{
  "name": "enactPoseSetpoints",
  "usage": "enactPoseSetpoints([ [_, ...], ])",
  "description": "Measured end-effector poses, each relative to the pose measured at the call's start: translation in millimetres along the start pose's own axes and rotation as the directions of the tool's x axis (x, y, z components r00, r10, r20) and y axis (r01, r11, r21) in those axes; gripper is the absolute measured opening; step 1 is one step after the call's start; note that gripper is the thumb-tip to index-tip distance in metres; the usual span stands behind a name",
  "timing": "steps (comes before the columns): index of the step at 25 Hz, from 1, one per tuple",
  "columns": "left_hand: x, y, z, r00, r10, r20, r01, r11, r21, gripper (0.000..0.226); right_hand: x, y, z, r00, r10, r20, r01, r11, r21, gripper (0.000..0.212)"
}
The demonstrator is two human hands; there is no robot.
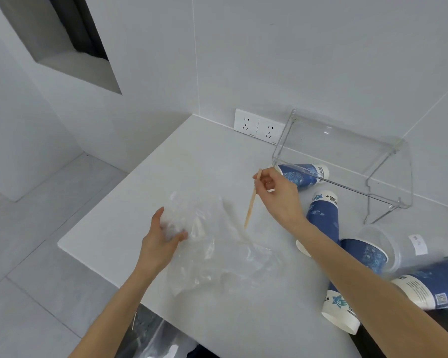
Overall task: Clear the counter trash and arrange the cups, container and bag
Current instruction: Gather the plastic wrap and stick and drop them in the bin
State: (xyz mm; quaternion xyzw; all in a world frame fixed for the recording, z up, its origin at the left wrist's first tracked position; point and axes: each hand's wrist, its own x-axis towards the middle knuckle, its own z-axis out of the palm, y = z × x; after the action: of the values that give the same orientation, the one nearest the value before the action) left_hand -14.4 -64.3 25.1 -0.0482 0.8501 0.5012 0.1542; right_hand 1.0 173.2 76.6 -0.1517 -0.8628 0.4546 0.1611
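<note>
A clear plastic bag (217, 244) lies crumpled on the white counter (192, 156). My left hand (161, 239) grips the bag's left edge. My right hand (277, 195) pinches a thin wooden stir stick (251, 205), held above the bag with its tip pointing down. Several blue and white paper cups lie tipped on the right: one (303, 174) beside the clear container (347, 164), one (323, 213) under my right wrist, others (429, 285) at the right edge. A clear plastic cup (388, 244) lies among them.
Two wall sockets (259, 126) sit at the counter's back edge. Below the front edge, a bin lined with a clear bag (150, 334) shows. The grey tiled floor (36, 241) lies to the left.
</note>
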Motion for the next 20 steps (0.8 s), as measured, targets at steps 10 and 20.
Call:
enactPoseSetpoints([
  [10,-62,-34,-42,0.978,-0.005,-0.207,-0.005,0.999,-0.046,0.081,-51,-20,23,0.958,0.206,0.199,-0.280,0.819,0.501,0.018],
  [20,-158,-96,-89,0.881,-0.194,-0.431,0.131,0.976,-0.172,0.075,-115,-52,95,0.855,0.088,0.510,-0.331,0.851,0.409,0.014],
])
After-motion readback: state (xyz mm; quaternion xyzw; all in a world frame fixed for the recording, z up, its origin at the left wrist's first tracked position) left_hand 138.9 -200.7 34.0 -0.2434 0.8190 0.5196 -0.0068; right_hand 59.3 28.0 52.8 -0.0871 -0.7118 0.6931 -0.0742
